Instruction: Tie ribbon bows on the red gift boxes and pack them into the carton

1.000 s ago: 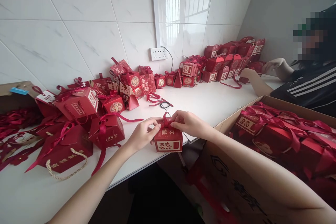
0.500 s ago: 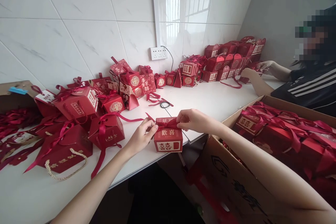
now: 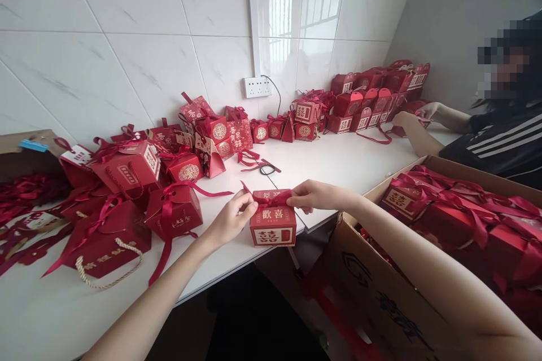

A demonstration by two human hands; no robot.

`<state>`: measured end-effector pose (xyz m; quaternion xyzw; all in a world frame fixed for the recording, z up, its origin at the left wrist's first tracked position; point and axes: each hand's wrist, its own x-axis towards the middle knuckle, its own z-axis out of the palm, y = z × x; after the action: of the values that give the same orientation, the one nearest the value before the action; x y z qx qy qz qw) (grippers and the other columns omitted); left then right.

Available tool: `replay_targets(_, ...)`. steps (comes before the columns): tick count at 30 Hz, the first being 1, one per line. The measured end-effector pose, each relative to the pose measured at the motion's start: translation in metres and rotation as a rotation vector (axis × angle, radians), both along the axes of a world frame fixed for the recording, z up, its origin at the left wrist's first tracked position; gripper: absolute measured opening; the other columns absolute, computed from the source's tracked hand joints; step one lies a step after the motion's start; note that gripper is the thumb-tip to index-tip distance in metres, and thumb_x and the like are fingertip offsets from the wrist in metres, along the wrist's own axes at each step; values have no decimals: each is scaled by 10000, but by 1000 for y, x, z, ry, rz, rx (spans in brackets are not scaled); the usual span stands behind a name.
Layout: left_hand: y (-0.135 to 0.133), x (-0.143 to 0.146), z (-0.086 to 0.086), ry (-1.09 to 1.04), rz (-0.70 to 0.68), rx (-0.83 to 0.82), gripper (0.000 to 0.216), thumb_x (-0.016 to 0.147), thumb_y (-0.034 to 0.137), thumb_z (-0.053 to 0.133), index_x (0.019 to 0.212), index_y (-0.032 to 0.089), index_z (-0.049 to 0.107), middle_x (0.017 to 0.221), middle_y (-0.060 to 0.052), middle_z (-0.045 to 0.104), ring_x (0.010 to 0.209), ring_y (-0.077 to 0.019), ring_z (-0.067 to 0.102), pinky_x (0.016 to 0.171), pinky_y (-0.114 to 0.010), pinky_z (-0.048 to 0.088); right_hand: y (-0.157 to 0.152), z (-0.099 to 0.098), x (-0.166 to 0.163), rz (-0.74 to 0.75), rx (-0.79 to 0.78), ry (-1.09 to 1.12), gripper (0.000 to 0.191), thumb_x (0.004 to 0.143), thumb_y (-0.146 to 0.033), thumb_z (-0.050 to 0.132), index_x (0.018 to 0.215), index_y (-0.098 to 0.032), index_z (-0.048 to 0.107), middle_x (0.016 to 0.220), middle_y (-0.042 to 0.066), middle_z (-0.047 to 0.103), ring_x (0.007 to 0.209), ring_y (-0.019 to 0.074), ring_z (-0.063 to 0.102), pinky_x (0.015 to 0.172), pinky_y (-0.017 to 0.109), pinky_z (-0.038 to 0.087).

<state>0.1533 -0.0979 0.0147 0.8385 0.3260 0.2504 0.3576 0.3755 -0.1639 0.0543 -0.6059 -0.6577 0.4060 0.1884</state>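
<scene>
A small red gift box (image 3: 273,224) with gold characters stands at the front edge of the white counter (image 3: 339,161). A red ribbon (image 3: 271,198) lies across its top. My left hand (image 3: 231,219) pinches the ribbon's left end beside the box. My right hand (image 3: 315,196) pinches the right end just past the box's top corner. Both hands are closed on the ribbon, which runs taut between them.
Several red gift boxes (image 3: 127,172) with ribbons crowd the counter's left and back. A cardboard carton (image 3: 381,299) of red boxes stands at the right. Another person in a striped dark top (image 3: 503,141) handles boxes at the far right. A wall socket (image 3: 257,87) with a cable sits behind.
My hands have drawn apart from the middle of the box top, stretching the ribbon sideways. The loop that stood up above the box now lies flat.
</scene>
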Motion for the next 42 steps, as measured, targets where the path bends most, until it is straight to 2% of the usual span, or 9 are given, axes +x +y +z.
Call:
replay_targets(4, 2, -1, 0, 10, -25, 29, 349, 827, 457, 395, 600, 192, 382, 719, 0, 422, 634, -124, 465, 502, -214, 411, 4, -4, 14, 83, -102, 94, 309, 746, -432, 585, 595, -172, 513, 575, -33, 513, 564, 94, 480, 566, 225, 414)
replay_targets(7, 1, 0, 2, 17, -27, 36, 345, 827, 440, 400, 588, 191, 382, 716, -2, 415, 660, -131, 471, 511, -216, 414, 7, 4, 22, 118, -106, -63, 342, 749, -486, 576, 628, -166, 552, 611, -9, 544, 585, 109, 493, 563, 236, 399)
replay_targets(12, -1, 2, 5, 32, 6, 60, 306, 820, 406, 423, 604, 188, 417, 727, -5, 459, 666, -136, 485, 552, -235, 422, 17, 28, 6, -86, 234, -421, 358, 789, -511, 533, 770, -171, 646, 696, 32, 620, 625, 145, 531, 554, 251, 359)
replay_targets(17, -2, 3, 3, 24, 44, 185, 84, 790, 275, 472, 758, 198, 475, 816, -12, 536, 730, -153, 517, 645, -272, 450, 36, 25, -31, 235, 362, -393, 270, 777, -414, 577, 834, -179, 700, 873, 57, 682, 814, 178, 587, 658, 242, 399)
replay_targets(21, -3, 3, 3, 33, 16, 312, 50, 779, 231, 478, 765, 199, 514, 826, -26, 564, 815, -181, 511, 748, -311, 451, 46, 19, -39, 259, 304, -302, 195, 733, -326, 611, 817, -183, 713, 860, 32, 690, 823, 168, 591, 681, 229, 410)
replay_targets(32, -9, 11, 6, 4, -120, 318, 333, 759, 73, 389, 956, 202, 625, 1001, -37, 629, 996, -196, 521, 910, -340, 421, 43, -5, -28, -76, -11, 204, 120, 732, -254, 563, 696, -145, 597, 573, -42, 525, 495, 60, 430, 472, 191, 337)
replay_targets(38, -10, 20, 8, -8, -36, 222, 182, 852, 247, 436, 832, 197, 610, 898, -26, 626, 946, -199, 537, 879, -341, 418, 30, -10, -5, -181, 64, 95, 353, 789, -485, 567, 865, -142, 597, 762, 24, 603, 655, 100, 505, 575, 212, 395)
replay_targets(40, -9, 23, 8, 0, -24, 202, 188, 861, 295, 451, 802, 198, 601, 870, -21, 621, 914, -197, 546, 854, -335, 422, 24, -10, 10, -138, -2, 113, 446, 768, -570, 561, 858, -135, 605, 851, 59, 616, 747, 131, 529, 644, 239, 423)
replay_targets(42, -8, 25, 7, 6, -20, 183, 174, 853, 312, 477, 795, 202, 599, 865, -15, 621, 903, -196, 550, 843, -328, 422, 19, -12, 25, -52, -76, 154, 483, 744, -611, 563, 799, -133, 602, 793, 44, 595, 725, 129, 515, 662, 258, 422)
